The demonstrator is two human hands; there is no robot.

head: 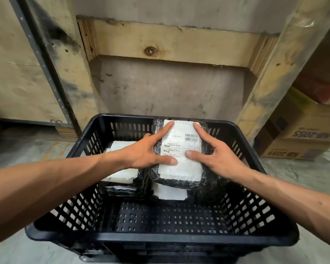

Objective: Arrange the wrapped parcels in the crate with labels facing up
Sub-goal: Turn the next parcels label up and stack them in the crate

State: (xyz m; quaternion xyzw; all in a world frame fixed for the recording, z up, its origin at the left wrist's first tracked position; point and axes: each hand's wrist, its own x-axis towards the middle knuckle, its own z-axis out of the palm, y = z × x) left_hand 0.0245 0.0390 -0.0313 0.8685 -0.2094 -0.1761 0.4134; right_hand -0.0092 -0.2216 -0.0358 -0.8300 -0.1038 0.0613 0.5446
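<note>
A black slatted plastic crate (160, 240) stands on the floor in front of me. A parcel in black wrap (181, 168) lies on top at the crate's far right, its white label with a barcode facing up. My left hand (143, 151) grips its left side, with finger and thumb on the label. My right hand (215, 151) grips its right side the same way. Under it lies another parcel (170, 195), white label up. A stack of wrapped parcels (122, 180) sits at the far left, partly hidden by my left arm, label up.
The crate's near half shows its bare perforated bottom (168, 218). A wooden pallet frame (171, 44) leans against the wall behind the crate. Cardboard boxes (301, 138) stand on the floor to the right. A plywood panel with a metal strip (36, 60) stands at the left.
</note>
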